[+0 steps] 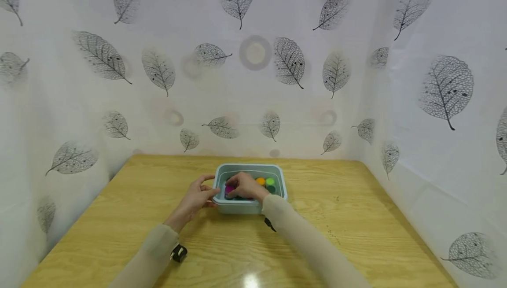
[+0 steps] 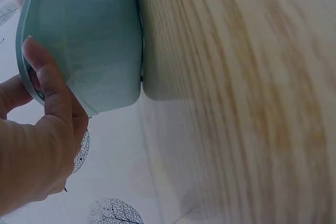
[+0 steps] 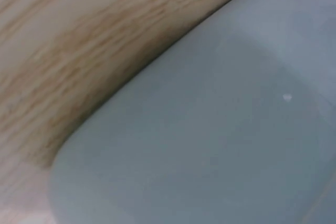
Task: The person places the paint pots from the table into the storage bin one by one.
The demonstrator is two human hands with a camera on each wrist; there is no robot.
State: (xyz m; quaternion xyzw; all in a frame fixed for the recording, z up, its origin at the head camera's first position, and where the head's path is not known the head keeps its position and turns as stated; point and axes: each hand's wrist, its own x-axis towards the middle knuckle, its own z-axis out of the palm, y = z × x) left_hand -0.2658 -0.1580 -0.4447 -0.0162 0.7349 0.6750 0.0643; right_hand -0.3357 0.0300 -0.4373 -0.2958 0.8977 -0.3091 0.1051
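Note:
A pale blue-green plastic bin (image 1: 250, 209) stands on the table with small round coloured pieces inside. At its left end, my left hand (image 1: 196, 197) grips the rim, thumb on one side and fingers on the other. The left wrist view shows these fingers (image 2: 50, 80) curled over the edge of the bin (image 2: 94, 40). My right hand (image 1: 246, 185) reaches down into the bin, its thumb and fingers around a purple round piece (image 1: 229, 189). An orange piece (image 1: 260, 181), a light green piece (image 1: 270, 182) and a dark green piece (image 1: 271, 189) lie to the right of that hand. The bin wall (image 3: 199, 119) fills most of the right wrist view, where the right hand is hidden.
The wooden table (image 1: 340, 217) extends around the bin on all sides. Behind it and at both sides hangs a white curtain (image 1: 253, 94) printed with grey leaves. Black wrist straps (image 1: 179, 253) show at both sleeves.

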